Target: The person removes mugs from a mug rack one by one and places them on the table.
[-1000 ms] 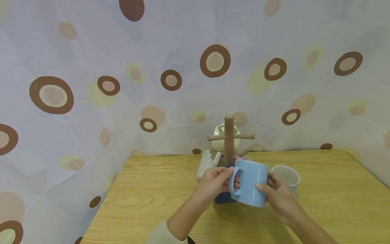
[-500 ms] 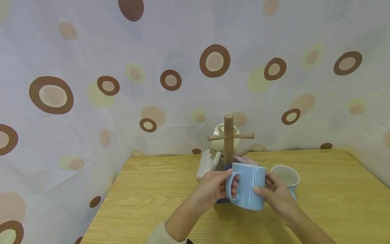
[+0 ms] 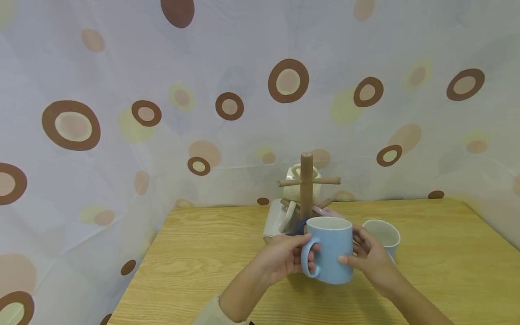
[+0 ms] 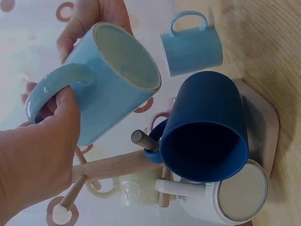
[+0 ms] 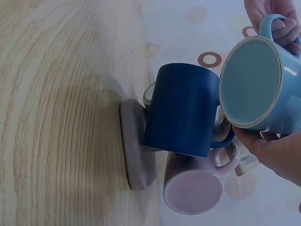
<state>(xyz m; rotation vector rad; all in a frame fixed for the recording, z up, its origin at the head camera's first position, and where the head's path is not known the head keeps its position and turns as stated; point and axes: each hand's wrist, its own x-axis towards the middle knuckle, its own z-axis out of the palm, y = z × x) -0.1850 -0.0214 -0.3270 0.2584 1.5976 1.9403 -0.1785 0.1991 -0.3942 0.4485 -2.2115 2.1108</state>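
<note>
Both hands hold a light blue mug [image 3: 331,253] in front of a wooden mug tree [image 3: 306,189]. My left hand [image 3: 280,259] grips its handle, some fingers passing through the loop. The right hand [image 3: 375,264] holds the opposite side of the body, thumb on the near face. The mug is nearly upright, clear of the table, and its white inside shows at the rim. Behind it, a dark blue mug [image 4: 207,103] hangs by its handle on a lower peg, mostly hidden in the head view. Two upper pegs [image 3: 327,181] on the near side carry nothing.
On the tree also hang a white ribbed mug [image 3: 275,219], a cream mug [image 3: 292,192] at the back and a pink mug [image 5: 193,190]. Another light blue mug [image 3: 382,234] stands on the wooden table [image 3: 195,262] to the right. A patterned curtain [image 3: 243,149] hangs behind.
The held light blue mug has come down slightly and tipped so that its opening shows. Both hands moved with it, keeping their grip. The mugs on the tree stayed put.
</note>
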